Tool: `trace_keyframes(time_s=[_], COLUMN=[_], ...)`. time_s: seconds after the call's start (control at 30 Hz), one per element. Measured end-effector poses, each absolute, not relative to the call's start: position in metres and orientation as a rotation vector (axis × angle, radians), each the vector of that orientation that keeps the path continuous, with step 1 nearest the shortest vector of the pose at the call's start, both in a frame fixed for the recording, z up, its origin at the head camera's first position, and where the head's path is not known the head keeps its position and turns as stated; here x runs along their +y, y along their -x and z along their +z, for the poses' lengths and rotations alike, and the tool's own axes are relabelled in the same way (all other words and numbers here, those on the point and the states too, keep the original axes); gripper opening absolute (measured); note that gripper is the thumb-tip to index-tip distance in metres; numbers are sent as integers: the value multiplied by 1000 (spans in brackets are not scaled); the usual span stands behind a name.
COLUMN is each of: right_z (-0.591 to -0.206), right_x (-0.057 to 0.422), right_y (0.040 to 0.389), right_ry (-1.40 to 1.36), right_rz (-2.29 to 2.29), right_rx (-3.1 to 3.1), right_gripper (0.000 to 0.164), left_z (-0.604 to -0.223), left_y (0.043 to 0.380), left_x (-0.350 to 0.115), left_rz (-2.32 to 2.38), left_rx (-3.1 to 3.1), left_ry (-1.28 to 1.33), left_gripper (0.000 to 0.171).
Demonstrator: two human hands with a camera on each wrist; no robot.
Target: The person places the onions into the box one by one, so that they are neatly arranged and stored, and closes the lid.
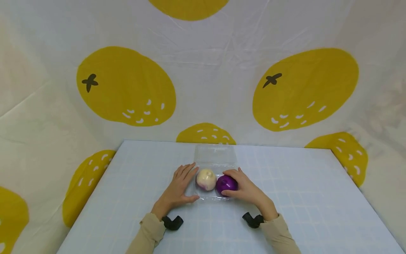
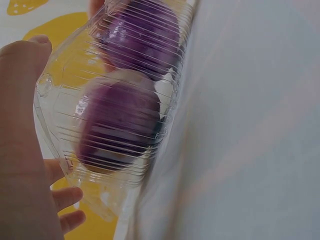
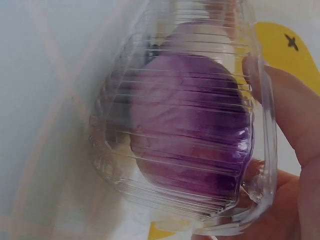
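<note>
A clear plastic clamshell box [image 1: 207, 198] sits on the table with its lid [image 1: 215, 154] laid back. Inside on the left is a round vegetable [image 1: 206, 179], cream on top and purple below, like a turnip. A glossy purple onion [image 1: 227, 185] sits to its right. My right hand [image 1: 245, 185] reaches over the box's right rim, thumb and fingers curved round the onion. Spread wide, my left hand [image 1: 181, 185] stands at the left side of the box, fingertips near the rim. Through the ribbed wall, the left wrist view shows the turnip-like vegetable [image 2: 117, 120] nearest.
A pale checked cloth covers the table [image 1: 301, 197]. Behind it hangs a white curtain [image 1: 215, 88] printed with large yellow fruit. Dark wrist camera mounts [image 1: 172, 223] stick out by both cuffs.
</note>
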State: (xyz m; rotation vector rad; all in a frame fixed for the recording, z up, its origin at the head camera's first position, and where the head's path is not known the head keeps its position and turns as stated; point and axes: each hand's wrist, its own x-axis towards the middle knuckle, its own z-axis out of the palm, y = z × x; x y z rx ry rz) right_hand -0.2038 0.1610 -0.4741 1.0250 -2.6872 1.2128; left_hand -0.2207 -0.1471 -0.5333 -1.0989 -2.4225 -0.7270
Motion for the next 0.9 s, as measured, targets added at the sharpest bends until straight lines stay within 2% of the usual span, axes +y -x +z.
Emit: trace_keyframes(time_s=[0.27, 0.47, 0.6, 0.77, 0.9], right_z=[-467, -473, -482, -486, -486], right_x=[161, 167, 169, 171, 173], right_y=[202, 203, 209, 216, 219], right_ry=[-955, -844, -732, -416, -146], right_rz=[1264, 1384, 1563, 1932, 2245], right_rx=[-2704, -2527, -2341, -2206, -2163], right_gripper=[55, 39, 34, 36, 47], left_z=[-533, -532, -531, -531, -532], left_y=[221, 218, 217, 218, 219], left_x=[-150, -147, -146, -146, -147], left_rz=[-746, -763, -748, -732, -731], left_rx=[-2429, -2426, -2427, -2430, -2442], left_ry=[1107, 1116, 1117, 1105, 1097], left_gripper=[95, 94, 94, 94, 95])
